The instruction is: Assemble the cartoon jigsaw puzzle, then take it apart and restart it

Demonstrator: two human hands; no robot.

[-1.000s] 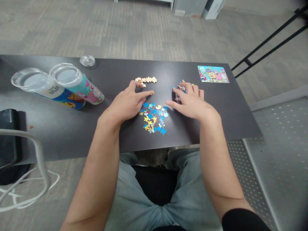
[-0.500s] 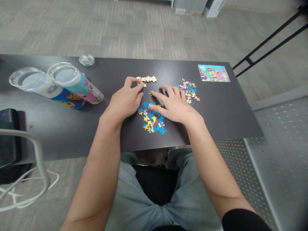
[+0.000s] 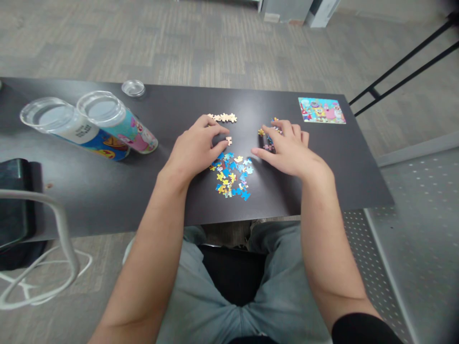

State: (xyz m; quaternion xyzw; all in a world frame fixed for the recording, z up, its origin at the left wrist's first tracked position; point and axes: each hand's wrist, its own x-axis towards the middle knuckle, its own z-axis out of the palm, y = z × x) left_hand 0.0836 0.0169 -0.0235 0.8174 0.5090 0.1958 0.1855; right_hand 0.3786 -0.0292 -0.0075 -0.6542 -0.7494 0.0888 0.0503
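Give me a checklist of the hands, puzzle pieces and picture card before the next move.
1. Left hand gripping the lone tan piece: cannot tell; it lies at the hand's tips, but contact is too small to judge.
2. Tan row fully visible: not ok; the left hand hides its left end.
3. Middle pile mostly uncovered: ok.
4. Right pile fully visible: not ok; the right hand covers part.
5. Picture card uncovered: ok.
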